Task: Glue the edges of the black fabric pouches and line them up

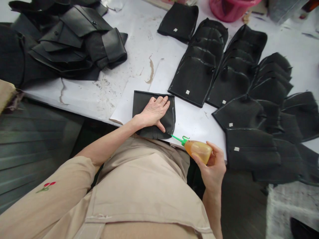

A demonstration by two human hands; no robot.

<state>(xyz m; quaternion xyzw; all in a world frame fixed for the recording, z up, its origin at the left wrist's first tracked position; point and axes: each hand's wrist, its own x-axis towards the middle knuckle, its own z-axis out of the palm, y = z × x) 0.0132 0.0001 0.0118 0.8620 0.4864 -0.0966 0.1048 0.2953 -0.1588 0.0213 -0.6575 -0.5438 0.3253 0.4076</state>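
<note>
A black fabric piece point(140, 105) lies flat at the front edge of the white table, with a thin shiny line along its right side. My left hand point(154, 111) presses down on it, fingers spread and thumb pointing right. In my right hand point(213, 166) is a squeeze bottle point(199, 150) of amber liquid, tilted so its green nozzle points left. The nozzle's tip is at the lower right corner of the black piece; whether it touches cannot be made out. A small green cap hangs beside the nozzle.
Overlapping rows of black pieces point(191, 79) with small white tags cover the right side of the table point(134, 43). A heap of black pieces with flaps point(74, 43) sits at the left. A pink basin point(230, 10) stands at the back.
</note>
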